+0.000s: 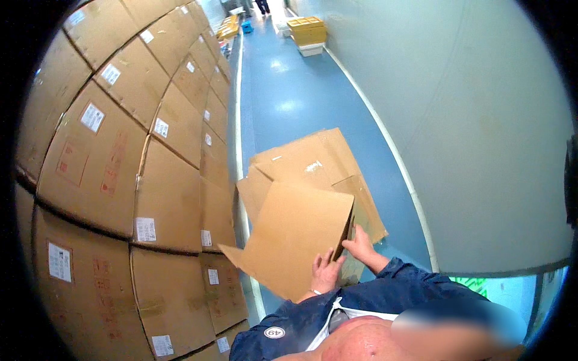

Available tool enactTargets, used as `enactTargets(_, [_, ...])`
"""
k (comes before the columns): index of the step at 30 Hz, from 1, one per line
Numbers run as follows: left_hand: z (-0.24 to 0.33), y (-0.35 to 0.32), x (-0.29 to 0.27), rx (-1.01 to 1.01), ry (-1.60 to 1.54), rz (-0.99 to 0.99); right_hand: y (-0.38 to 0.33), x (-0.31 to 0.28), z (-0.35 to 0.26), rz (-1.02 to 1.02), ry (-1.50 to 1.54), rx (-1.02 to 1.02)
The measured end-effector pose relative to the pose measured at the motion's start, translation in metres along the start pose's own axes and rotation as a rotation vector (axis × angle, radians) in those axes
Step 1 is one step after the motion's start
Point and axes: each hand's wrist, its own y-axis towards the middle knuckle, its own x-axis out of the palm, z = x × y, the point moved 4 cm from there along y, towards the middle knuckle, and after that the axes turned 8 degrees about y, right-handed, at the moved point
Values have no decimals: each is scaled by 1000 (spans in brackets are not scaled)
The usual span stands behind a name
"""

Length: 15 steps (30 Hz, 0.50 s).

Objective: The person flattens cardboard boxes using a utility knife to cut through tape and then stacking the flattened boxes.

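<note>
A brown cardboard box [295, 225], partly folded flat, is held tilted in front of my body, with a narrow dark gap along its right edge. My left hand [326, 275] grips the box's near edge, fingers bent over the cardboard. Just to the right, my right hand [360, 245] is closed on the right edge beside the gap, its thumb toward the left hand. Parts of the fingers are hidden behind the cardboard. Beyond and beneath the box lie flattened cardboard sheets [319, 147] on the floor, with torn pale patches on top.
Tall stacks of labelled brown cartons [171, 162] line the left side. A grey wall [469, 132] runs along the right. Between them stretches a blue floor [289, 84] with white edge lines. Yellow and white crates [307, 30] stand farther along; a person's legs [262, 6] show at the far end.
</note>
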Motion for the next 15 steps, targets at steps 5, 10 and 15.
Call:
enactTargets(5, [-11,72,-73,-151,-103,17,35,-45,-44,-175,102,96])
enactTargets(10, [-85,122,-84,-310,68,57,41,-83,-22,-313,279,213])
enactTargets(15, [-167,125,-79,-510,-182,26,12,-60,-49,-311,112,108])
